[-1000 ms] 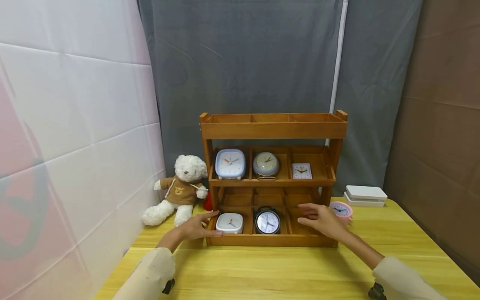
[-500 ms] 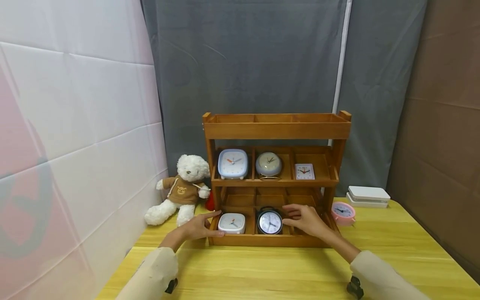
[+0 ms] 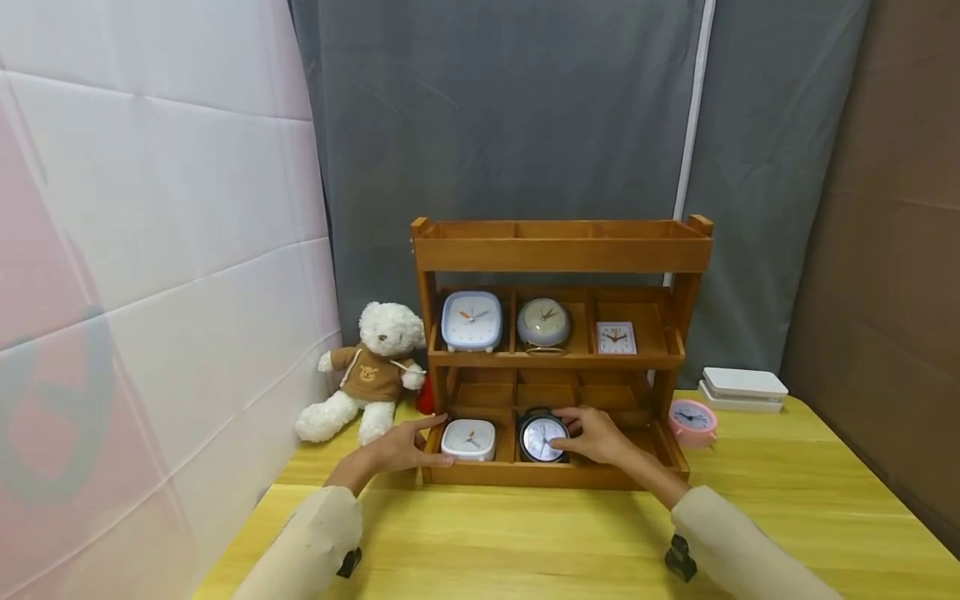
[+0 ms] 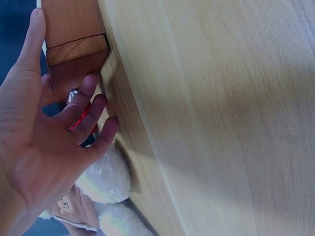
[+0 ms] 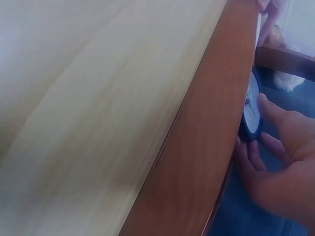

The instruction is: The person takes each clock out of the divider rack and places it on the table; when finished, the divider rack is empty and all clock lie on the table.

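A brown wooden rack [image 3: 562, 255] with tiered compartments stands on the table. My left hand [image 3: 397, 445] is at its lower left corner, fingers spread, thumb and a fingertip touching the wood; the other fingers [image 4: 101, 105] are loosely bent by its side. In the bottom row's middle compartment sits a round black alarm clock [image 3: 542, 439]. My right hand [image 3: 597, 437] pinches its right side, thumb over the face and fingers at the rim; the right wrist view shows this clock [image 5: 253, 110] edge-on. A white rounded clock [image 3: 468, 440] lies in the compartment near my left hand.
Above sit a blue square clock [image 3: 472, 321], a round grey clock [image 3: 543, 323] and a small pale square clock [image 3: 617, 337]. A pink clock [image 3: 692, 422] and a white box [image 3: 742, 383] are right of the rack. A teddy bear [image 3: 375, 379] sits left.
My right hand has moved left from the bottom right compartment to the black alarm clock and taken hold of its right side. My left hand stays at the rack's corner.
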The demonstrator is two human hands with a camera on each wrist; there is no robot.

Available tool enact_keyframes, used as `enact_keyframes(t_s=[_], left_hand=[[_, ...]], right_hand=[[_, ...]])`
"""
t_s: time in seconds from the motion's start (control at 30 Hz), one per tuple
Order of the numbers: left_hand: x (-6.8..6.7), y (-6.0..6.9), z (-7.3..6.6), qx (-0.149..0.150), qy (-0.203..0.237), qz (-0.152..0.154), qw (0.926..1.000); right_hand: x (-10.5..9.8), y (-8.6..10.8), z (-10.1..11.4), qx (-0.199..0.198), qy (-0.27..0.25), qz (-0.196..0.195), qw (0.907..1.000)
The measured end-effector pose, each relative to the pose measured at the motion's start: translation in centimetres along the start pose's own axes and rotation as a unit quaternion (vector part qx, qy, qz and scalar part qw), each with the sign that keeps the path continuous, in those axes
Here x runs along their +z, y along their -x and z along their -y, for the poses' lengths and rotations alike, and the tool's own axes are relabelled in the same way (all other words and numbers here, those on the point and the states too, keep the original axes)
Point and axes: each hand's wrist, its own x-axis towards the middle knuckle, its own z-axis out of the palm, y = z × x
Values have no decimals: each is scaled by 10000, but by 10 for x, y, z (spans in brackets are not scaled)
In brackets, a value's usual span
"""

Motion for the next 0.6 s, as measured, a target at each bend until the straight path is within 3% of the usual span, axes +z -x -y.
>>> enact_keyframes(t_s=[0.13,0.3,0.6], left_hand=[[0,-2,0,-47,51,40,10000],[-2,-3,2,2,26,25,10000],[1,-5,4,-67,99,39,9999]], right_hand=[[0,-1,1,-13,137,191,9997],[-3,-1,3,-58,-150,366,9992],[-3,7,7,391,-454,413,9973]])
